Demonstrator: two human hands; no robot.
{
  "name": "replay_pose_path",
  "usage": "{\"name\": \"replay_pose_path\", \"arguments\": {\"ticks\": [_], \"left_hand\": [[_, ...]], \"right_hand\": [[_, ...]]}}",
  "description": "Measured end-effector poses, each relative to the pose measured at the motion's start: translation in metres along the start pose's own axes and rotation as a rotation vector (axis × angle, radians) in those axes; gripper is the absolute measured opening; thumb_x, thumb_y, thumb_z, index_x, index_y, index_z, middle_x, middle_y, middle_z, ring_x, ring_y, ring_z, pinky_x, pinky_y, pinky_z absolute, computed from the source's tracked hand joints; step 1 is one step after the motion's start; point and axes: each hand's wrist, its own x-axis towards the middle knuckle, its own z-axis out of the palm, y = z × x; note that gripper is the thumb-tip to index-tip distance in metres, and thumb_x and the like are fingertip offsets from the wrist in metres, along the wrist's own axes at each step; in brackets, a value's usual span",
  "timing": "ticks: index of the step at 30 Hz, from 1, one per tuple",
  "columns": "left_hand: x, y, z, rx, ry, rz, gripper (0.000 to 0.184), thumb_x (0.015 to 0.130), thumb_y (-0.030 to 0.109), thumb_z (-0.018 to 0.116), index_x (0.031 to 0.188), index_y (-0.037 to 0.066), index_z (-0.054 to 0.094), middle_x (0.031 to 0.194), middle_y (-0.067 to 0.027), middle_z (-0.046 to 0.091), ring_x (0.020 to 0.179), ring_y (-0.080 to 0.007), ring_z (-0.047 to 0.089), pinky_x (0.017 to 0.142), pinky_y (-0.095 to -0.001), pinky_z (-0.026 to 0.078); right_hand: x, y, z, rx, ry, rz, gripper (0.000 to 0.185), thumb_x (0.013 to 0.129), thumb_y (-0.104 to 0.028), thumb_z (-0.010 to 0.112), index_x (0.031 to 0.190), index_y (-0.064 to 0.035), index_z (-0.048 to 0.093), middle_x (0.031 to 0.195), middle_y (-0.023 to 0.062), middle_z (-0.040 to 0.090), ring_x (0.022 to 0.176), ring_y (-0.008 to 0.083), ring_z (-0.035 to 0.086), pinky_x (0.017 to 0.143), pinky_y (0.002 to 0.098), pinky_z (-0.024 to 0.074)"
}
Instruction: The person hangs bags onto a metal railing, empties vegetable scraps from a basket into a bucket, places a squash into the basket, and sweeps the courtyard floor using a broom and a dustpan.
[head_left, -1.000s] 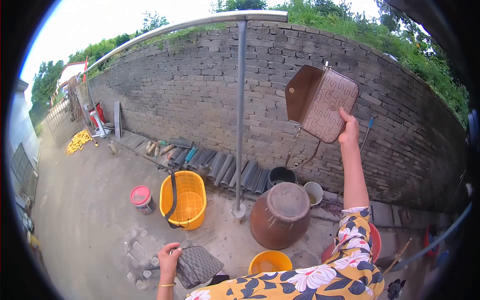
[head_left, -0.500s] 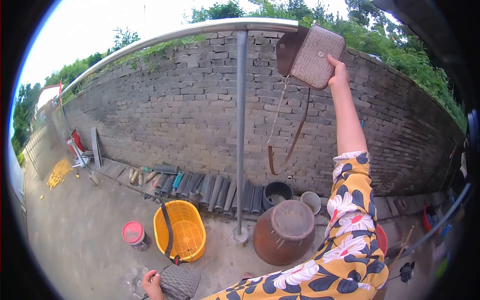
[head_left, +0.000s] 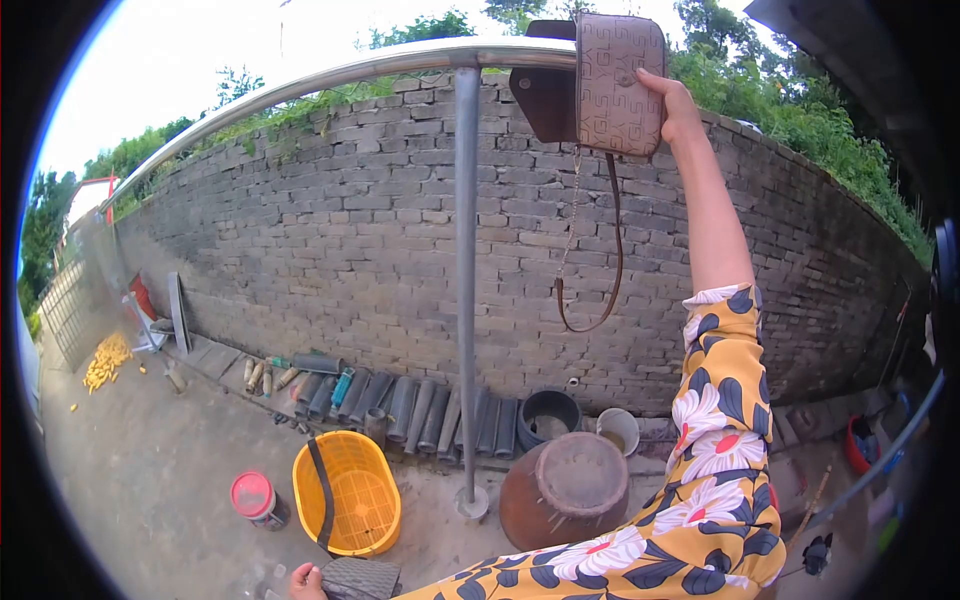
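High up in front, my right hand grips a brown handbag with a lettered pattern by its right edge. The bag's dark flap hangs unfastened on its left side, with a round snap showing. Below dangles a strap, part brown leather and part thin chain. The end of a metal rail meets the bag; whether they touch, I cannot tell. At the bottom edge, my left hand is closed at a dark grey quilted bag, partly cut off by the frame.
A metal post holds up the rail before a brick wall. On the ground stand a yellow basket, a red-lidded bucket, an upturned clay jar and a black tub. Roof tiles line the wall.
The brown handbag has moved left and slightly up, onto the rail's end, and is turned more upright. The view has shifted upward, so my left hand and the quilted bag sit lower.
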Motion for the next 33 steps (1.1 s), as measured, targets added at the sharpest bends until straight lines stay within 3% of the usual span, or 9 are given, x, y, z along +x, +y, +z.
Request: {"name": "replay_pose_path", "arguments": {"ticks": [3,13,14,16,19,22,26,28,33], "left_hand": [[0.008,-0.022,0.02,-0.207,-0.005,-0.088,0.024,0.076,0.005,0.061,0.099,-0.004,0.059,0.09,-0.0095,0.061,0.081,-0.0178,0.054,0.075,-0.0282,0.044],[0.017,-0.029,0.039,-0.321,0.02,-0.143,0.021,0.077,0.005,0.06,0.096,-0.004,0.059,0.087,-0.0074,0.06,0.078,-0.0153,0.053,0.072,-0.0267,0.044],[0.018,-0.032,0.039,-0.306,0.02,-0.131,0.021,0.077,0.005,0.061,0.096,-0.003,0.059,0.087,-0.0072,0.06,0.078,-0.0152,0.053,0.072,-0.0266,0.044],[0.018,-0.036,0.041,-0.295,0.022,-0.12,0.021,0.077,0.005,0.061,0.096,-0.003,0.059,0.087,-0.0071,0.06,0.078,-0.0151,0.053,0.072,-0.0266,0.044],[0.015,-0.046,0.042,-0.255,0.018,-0.103,0.021,0.077,0.004,0.061,0.096,-0.003,0.059,0.087,-0.0068,0.06,0.078,-0.0147,0.053,0.071,-0.0261,0.044],[0.021,-0.055,0.039,-0.274,0.025,-0.11,0.02,0.077,0.004,0.061,0.096,-0.003,0.059,0.087,-0.0062,0.06,0.076,-0.0141,0.053,0.069,-0.0254,0.044],[0.022,-0.068,0.041,-0.279,0.036,-0.096,0.02,0.077,0.005,0.061,0.096,-0.002,0.059,0.087,-0.0057,0.059,0.076,-0.0138,0.053,0.069,-0.025,0.045],[0.016,-0.076,0.043,-0.274,0.039,-0.098,0.02,0.077,0.005,0.062,0.096,-0.002,0.059,0.087,-0.0057,0.059,0.076,-0.0138,0.053,0.069,-0.025,0.045],[0.01,-0.06,0.044,-0.304,0.056,-0.164,0.02,0.077,0.006,0.061,0.096,-0.002,0.059,0.089,-0.0067,0.059,0.079,-0.0152,0.053,0.071,-0.0261,0.044]], "right_hand": [[0.008,0.007,0.008,-0.034,-0.09,-0.02,0.032,0.076,-0.022,0.064,0.097,0.0014,0.058,0.093,0.0113,0.062,0.082,0.0197,0.061,0.077,0.0316,0.0479],[0.01,-0.004,0.021,-0.252,-0.287,-0.049,0.046,0.074,-0.035,0.066,0.101,0.0005,0.056,0.089,0.0101,0.061,0.079,0.0163,0.061,0.071,0.0275,0.0497],[0.01,-0.007,0.024,-0.253,-0.287,-0.049,0.046,0.074,-0.035,0.066,0.101,0.0005,0.056,0.089,0.0101,0.061,0.079,0.0163,0.061,0.071,0.0275,0.0497],[0.015,-0.013,0.036,-0.305,-0.23,-0.295,0.054,0.074,-0.035,0.066,0.109,0.0021,0.05,0.095,0.0112,0.059,0.082,0.0169,0.059,0.073,0.0292,0.0494],[0.013,-0.005,0.056,-0.427,-0.079,-0.37,0.051,0.078,-0.032,0.063,0.114,-0.001,0.047,0.097,0.0089,0.056,0.085,0.0135,0.056,0.072,0.0258,0.0478],[0.005,0.003,0.054,-0.424,-0.068,-0.491,0.051,0.076,-0.03,0.065,0.114,-0.0002,0.047,0.098,0.0102,0.055,0.087,0.0147,0.055,0.073,0.0265,0.0473],[0.012,0.015,0.04,-0.399,-0.102,-0.479,0.053,0.074,-0.029,0.067,0.113,0.0005,0.047,0.098,0.0106,0.055,0.087,0.0155,0.056,0.074,0.0277,0.0469],[0.012,0.008,0.044,-0.256,-0.116,-0.303,0.056,0.073,-0.032,0.068,0.113,0.0005,0.047,0.098,0.0104,0.056,0.087,0.0159,0.055,0.076,0.0283,0.0459],[0.004,0.005,0.056,-0.464,-0.048,-0.477,0.059,0.075,-0.038,0.064,0.116,-0.0001,0.045,0.103,0.0113,0.054,0.091,0.0178,0.054,0.079,0.0287,0.0442]]}}
